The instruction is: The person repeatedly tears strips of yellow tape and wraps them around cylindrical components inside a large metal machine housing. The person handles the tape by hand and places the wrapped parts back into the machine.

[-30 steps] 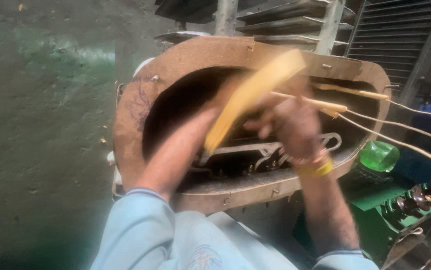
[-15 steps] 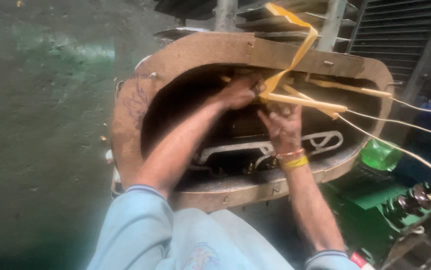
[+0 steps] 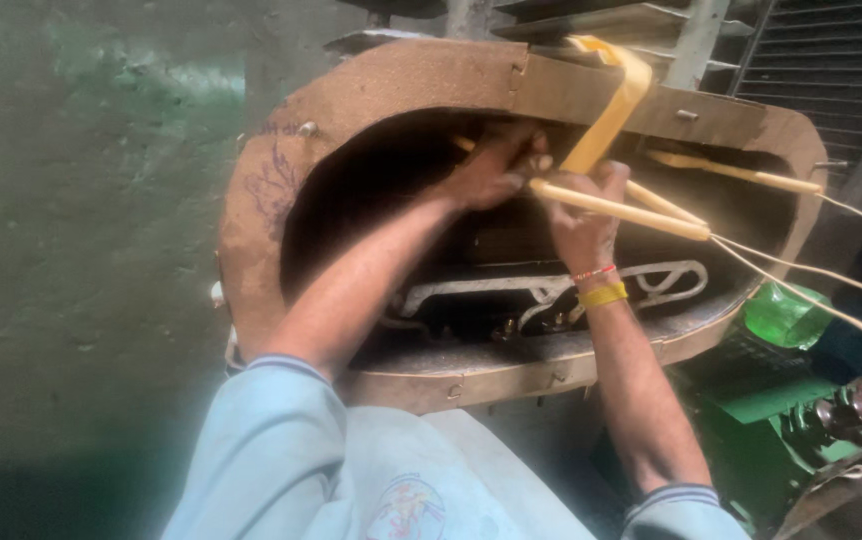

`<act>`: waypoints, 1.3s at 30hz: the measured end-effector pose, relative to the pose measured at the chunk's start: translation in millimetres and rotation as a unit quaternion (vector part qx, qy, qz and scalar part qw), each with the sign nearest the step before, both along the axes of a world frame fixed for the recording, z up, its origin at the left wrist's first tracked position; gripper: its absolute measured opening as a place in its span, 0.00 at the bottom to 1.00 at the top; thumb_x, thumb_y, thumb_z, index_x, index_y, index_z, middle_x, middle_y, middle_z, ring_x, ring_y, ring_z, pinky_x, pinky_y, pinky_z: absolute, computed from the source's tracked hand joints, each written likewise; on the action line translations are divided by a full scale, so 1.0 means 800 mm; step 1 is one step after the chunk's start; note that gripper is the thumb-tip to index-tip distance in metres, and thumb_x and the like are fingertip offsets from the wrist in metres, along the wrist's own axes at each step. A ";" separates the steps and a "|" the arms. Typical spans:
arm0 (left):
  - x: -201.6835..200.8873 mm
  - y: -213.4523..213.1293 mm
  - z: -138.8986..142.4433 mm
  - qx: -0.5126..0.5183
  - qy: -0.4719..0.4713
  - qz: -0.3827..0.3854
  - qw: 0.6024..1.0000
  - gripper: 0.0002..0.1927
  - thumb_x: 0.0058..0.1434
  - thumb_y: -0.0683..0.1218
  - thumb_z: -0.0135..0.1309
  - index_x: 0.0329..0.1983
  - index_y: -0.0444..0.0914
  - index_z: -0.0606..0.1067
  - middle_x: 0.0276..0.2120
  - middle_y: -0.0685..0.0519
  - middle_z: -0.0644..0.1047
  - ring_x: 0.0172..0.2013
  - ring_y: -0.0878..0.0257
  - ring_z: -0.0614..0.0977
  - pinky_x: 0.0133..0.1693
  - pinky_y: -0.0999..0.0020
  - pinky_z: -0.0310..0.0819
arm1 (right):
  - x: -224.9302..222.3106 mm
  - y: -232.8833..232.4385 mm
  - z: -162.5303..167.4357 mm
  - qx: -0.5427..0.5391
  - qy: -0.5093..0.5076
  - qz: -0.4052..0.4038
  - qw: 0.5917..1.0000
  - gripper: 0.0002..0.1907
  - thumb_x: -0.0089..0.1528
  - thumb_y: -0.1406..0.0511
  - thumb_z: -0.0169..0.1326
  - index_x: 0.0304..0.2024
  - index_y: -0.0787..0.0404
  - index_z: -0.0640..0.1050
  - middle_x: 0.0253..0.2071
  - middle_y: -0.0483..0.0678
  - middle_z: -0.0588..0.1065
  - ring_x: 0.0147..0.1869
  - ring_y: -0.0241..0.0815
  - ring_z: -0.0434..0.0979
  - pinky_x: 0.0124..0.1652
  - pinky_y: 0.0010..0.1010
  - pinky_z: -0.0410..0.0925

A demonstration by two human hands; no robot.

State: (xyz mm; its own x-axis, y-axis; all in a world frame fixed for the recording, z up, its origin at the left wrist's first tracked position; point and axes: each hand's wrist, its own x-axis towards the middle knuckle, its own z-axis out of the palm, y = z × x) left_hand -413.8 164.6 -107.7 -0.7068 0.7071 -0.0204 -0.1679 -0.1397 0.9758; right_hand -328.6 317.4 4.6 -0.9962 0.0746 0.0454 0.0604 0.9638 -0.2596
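Note:
A big oval brown tank [image 3: 381, 90] with a thick rim stands open in front of me, with dark metal parts inside. Both my arms reach into it near its far inner wall. My left hand [image 3: 491, 170] presses against the inner wall beside a yellowish sleeved lead [image 3: 621, 210]. My right hand [image 3: 583, 215] grips the end of that lead, where a yellow tape strip [image 3: 611, 105] rises and drapes over the far rim. The fingertips of both hands are partly hidden in shadow. A yellow band sits on my right wrist.
Thin pale wires [image 3: 821, 280] run from the sleeved leads off to the right. A green plastic bag [image 3: 786, 315] and green equipment with brown ribbed insulators [image 3: 856, 405] lie at the lower right. Finned grey metal panels [image 3: 811, 50] stand behind. Green-stained concrete floor [image 3: 71, 250] lies left.
The yellow tape, earlier stretched across the opening in front of my hands, now hangs over the far rim. Both hands have moved deeper toward the far inner wall.

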 end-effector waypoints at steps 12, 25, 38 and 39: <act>-0.032 -0.051 0.030 0.094 -0.126 -0.123 0.980 0.24 0.62 0.65 0.57 0.47 0.44 0.84 0.39 0.55 0.84 0.44 0.59 0.83 0.50 0.59 0.78 | 0.104 0.011 0.078 -0.060 -0.257 -0.338 0.903 0.34 0.66 0.59 0.57 0.73 0.59 0.63 0.27 0.49 0.78 0.26 0.39 0.77 0.28 0.29 0.73; -0.027 -0.040 0.020 0.054 -0.043 -0.115 0.991 0.26 0.65 0.67 0.50 0.53 0.47 0.82 0.45 0.50 0.82 0.51 0.57 0.81 0.57 0.53 0.76 | -0.015 -0.030 0.078 -0.284 -0.118 -0.041 0.951 0.30 0.68 0.59 0.57 0.64 0.75 0.70 0.60 0.67 0.73 0.62 0.55 0.75 0.59 0.39 0.71; -0.028 -0.045 0.018 0.132 -0.120 -0.106 0.978 0.21 0.66 0.52 0.61 0.61 0.44 0.77 0.45 0.54 0.82 0.48 0.61 0.83 0.58 0.55 0.80 | -0.028 0.024 0.018 0.030 0.032 0.118 0.992 0.06 0.64 0.69 0.63 0.44 0.58 0.81 0.39 0.52 0.75 0.41 0.50 0.77 0.38 0.39 0.70; -0.027 -0.044 0.018 0.125 -0.135 -0.108 0.977 0.19 0.65 0.50 0.61 0.59 0.43 0.79 0.47 0.55 0.83 0.49 0.61 0.82 0.57 0.55 0.79 | -0.027 0.024 0.014 0.071 0.094 0.113 0.987 0.09 0.63 0.70 0.62 0.46 0.58 0.81 0.41 0.53 0.74 0.42 0.51 0.77 0.38 0.40 0.71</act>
State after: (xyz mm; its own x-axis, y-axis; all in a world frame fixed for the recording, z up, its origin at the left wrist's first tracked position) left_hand -435.6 129.5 -93.5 -0.5341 0.8454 0.0068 -0.4654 -0.3008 0.8324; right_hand -350.3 336.6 15.6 -0.9598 -0.1693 0.2241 -0.1970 0.9745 -0.1077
